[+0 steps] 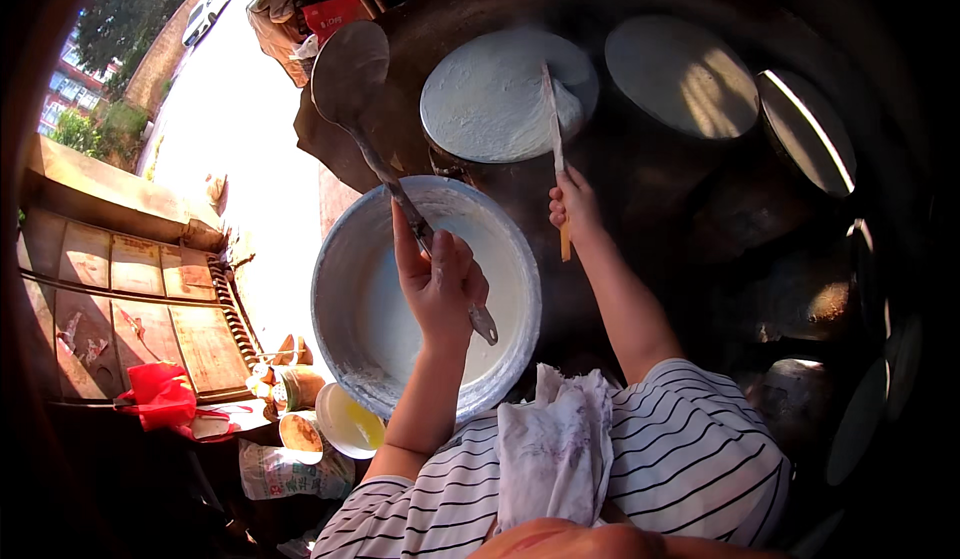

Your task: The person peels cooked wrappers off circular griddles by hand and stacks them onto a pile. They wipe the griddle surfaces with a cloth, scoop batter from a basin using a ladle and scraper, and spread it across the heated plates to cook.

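My left hand (441, 281) grips the handle of a large round metal ladle (350, 71) and holds it above a wide tub (527, 281). Pale batter (484, 349) lies inside that tub. In my right hand (577, 203) is a long flat spreader (553, 116) with a yellowish handle end. Its blade reaches over a round griddle covered with white batter (487, 101). The batter is ridged and folded beside the blade at the right. Whether the blade touches the griddle itself is hidden by the batter.
To the right of the batter, more round plates (660, 71) and a tilted one (806, 131) ring the dark stove. A white bucket (345, 420), a printed sack (296, 469) and a red bag (159, 394) stand at lower left. Bags (334, 15) sit at upper left.
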`<state>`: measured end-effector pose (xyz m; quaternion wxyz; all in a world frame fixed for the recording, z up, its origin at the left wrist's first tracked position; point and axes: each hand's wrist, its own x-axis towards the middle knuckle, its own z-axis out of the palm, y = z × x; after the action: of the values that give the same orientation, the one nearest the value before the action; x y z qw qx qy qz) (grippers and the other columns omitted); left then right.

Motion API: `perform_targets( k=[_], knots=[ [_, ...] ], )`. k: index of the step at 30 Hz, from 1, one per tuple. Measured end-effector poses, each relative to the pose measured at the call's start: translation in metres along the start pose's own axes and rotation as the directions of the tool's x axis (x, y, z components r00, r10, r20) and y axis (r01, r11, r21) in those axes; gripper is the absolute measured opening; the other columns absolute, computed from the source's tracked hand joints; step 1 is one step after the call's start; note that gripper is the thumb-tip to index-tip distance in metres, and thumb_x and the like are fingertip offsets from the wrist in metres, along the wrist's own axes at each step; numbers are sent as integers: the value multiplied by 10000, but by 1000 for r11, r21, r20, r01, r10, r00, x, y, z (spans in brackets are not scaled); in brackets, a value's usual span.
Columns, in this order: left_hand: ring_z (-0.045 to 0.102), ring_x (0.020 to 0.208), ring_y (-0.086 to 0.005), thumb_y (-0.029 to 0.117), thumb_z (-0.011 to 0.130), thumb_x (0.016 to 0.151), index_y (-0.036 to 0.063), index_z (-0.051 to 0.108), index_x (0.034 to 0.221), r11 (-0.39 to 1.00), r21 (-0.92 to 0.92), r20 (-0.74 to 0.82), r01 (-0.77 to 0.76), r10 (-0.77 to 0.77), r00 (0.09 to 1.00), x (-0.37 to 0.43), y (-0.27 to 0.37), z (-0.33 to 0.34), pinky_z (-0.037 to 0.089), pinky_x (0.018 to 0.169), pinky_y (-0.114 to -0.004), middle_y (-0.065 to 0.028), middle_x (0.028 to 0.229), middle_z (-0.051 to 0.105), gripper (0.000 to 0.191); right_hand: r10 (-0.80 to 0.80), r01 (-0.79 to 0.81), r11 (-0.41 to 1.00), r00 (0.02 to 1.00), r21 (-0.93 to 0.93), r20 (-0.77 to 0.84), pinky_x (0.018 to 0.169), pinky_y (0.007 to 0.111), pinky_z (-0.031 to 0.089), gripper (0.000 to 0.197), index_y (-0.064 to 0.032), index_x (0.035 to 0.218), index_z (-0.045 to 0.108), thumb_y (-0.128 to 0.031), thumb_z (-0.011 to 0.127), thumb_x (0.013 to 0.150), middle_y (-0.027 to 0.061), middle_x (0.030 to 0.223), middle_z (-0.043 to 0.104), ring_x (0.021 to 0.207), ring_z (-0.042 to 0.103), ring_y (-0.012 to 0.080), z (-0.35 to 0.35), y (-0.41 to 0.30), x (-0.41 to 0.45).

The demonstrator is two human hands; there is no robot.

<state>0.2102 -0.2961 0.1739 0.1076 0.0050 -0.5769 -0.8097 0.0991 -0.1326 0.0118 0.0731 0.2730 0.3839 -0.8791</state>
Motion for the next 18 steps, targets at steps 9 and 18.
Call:
perform_targets(
  k=[9, 18],
  knots=[
    [297, 370, -42, 121, 420, 970, 189, 176, 1458, 997, 43, 51, 70, -72, 996, 8, -8, 15, 281, 318, -207, 17, 578, 332, 550, 34, 3, 885, 997, -465, 70, 371, 202, 309, 356, -197, 1295, 505, -187, 506, 939, -4, 687, 461, 434, 335, 48, -70, -32, -42],
    [299, 389, -46, 119, 437, 962, 192, 183, 1459, 993, 10, 103, 117, -118, 988, 62, -50, 72, 259, 328, -199, 17, 579, 331, 563, 156, 141, 562, 950, -815, 272, 405, 211, 355, 359, -150, 1296, 505, -185, 486, 940, -4, 645, 477, 465, 394, 54, -80, -91, -9]
  ],
)
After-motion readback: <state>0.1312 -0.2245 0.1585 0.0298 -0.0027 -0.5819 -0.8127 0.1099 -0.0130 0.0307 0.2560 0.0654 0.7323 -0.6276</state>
